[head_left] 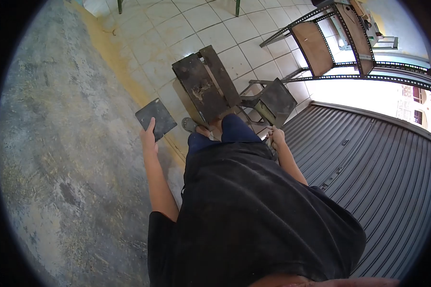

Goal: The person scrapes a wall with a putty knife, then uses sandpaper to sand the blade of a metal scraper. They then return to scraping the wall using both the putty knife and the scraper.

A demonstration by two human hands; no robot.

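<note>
My left hand (150, 137) grips a flat, dark square board (161, 117) by its near edge, with one finger stretched over its top. The board is beside the patchy grey wall (72, 158). By my right thigh, my right hand (276, 137) is closed, fingers curled. A small light tip shows at its fingers and something dark lies below them, but I cannot make out what it holds. Just beyond that hand is a dark metal stool (278, 103) with a square top.
A worn dark wooden bench (203, 88) stands ahead of my feet on the tiled floor (177, 31). To the right is a grey ribbed shutter (364, 158), with a bright opening past it. A perforated-metal rack (313, 48) with wooden panels lies at the upper right.
</note>
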